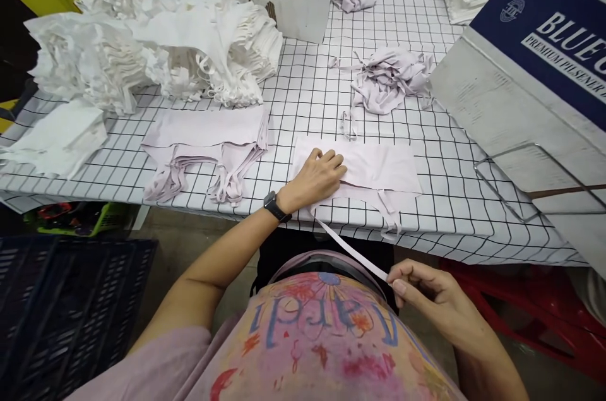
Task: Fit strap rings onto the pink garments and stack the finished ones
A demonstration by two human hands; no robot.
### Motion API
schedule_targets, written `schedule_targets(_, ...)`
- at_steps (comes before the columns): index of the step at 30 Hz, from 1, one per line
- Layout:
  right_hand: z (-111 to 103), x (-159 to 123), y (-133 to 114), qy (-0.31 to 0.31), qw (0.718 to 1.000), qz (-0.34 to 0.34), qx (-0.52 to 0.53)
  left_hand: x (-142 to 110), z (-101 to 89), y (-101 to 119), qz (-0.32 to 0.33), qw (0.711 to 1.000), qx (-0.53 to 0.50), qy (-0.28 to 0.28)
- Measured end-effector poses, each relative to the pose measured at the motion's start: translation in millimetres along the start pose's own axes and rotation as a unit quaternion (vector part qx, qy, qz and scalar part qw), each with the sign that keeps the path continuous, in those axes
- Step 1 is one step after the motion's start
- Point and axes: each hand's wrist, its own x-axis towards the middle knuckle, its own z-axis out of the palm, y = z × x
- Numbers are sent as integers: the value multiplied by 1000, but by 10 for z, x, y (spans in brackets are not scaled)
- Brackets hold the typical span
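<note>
A pale pink strappy top (pixel 383 164) lies folded flat near the table's front edge. My left hand (pixel 316 179) presses down on its left part, fingers curled on the fabric. From beside that hand a thin strap (pixel 353 251) of the top runs taut off the table edge towards me. Its end is pinched between the thumb and forefinger of my right hand (pixel 426 290), held in front of my body. The other strap (pixel 389 215) hangs loose over the edge. To the left lies a neat stack of similar pink tops (pixel 206 129).
Tall piles of white garments (pixel 203 35) fill the back left of the checked table (pixel 303 85). Crumpled pink tops (pixel 391 76) lie further back. A cardboard box (pixel 530 91) leans at the right, by a wire frame (pixel 509 180). Dark crates (pixel 71 306) stand below left.
</note>
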Motion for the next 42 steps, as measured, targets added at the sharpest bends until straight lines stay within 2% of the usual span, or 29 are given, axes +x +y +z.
schedule_targets(3,16,49,9,-17,999,4,28,179,6,-80,-55,988,-147,4)
schedule_targets(6,38,93,17,-33,998,11,53,355,-57,-203,-127,934,-335,-6)
schedule_targets(8,44,112,40,-33,997,18,67,452,-124,-283,-160,893,-419,-29)
schedule_targets(11,40,131,94,-31,995,24,88,562,-195,-375,-193,865,-460,-54)
schedule_targets(15,37,153,126,-27,995,15,99,643,-189,-445,-225,856,-462,-56)
schedule_targets(20,31,168,103,-3,995,-23,100,569,-168,-432,-197,862,-465,-44)
schedule_targets(24,-60,138,127,61,991,-53,110,367,-122,-351,-158,890,-427,15)
schedule_targets(26,-140,95,127,91,986,-71,120,279,-82,-325,-159,902,-398,50)
schedule_targets(29,-259,-1,74,122,981,-104,112,230,-38,-317,-173,903,-386,72)
schedule_targets(32,-311,-89,-16,116,982,-119,86,258,-29,-314,-186,903,-379,85)
schedule_targets(36,-253,-82,-57,105,982,-93,127,253,-29,-279,-175,909,-370,80)
schedule_targets(42,-141,199,14,179,969,-119,123,5,42,-263,-159,957,-222,101)
